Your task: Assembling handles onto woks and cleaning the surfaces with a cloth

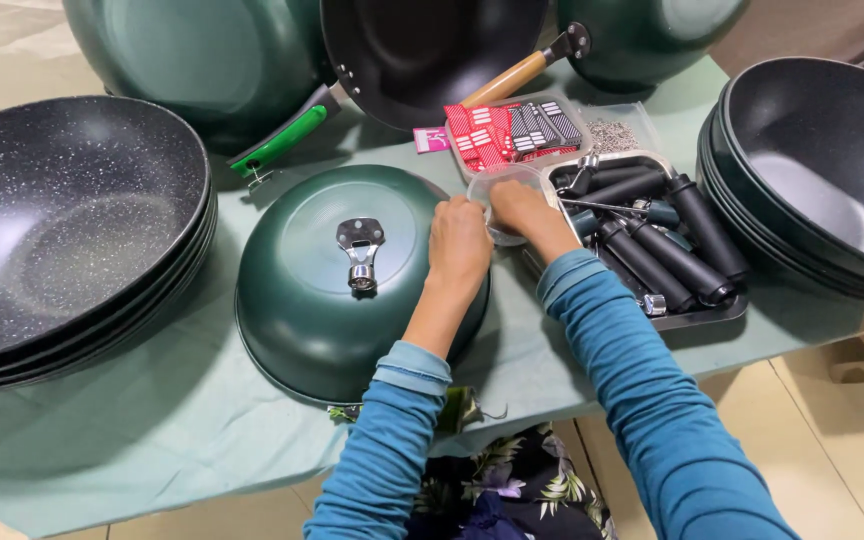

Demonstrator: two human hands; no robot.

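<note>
An upturned dark green wok [302, 290] lies in front of me on the green cloth, with a metal handle bracket [360, 250] standing on its bottom. My left hand [458, 245] rests on the wok's right side, fingers curled toward a small clear plastic cup [497, 190]. My right hand [522, 210] reaches into or over that cup. What the fingers hold is hidden.
A metal tray [697, 315] of black handles sits to the right. Red and black packets [512, 130] and a bag of small screws [612, 135] lie behind. Stacked black woks stand left [62, 230] and right [822, 170]. More pans stand at the back.
</note>
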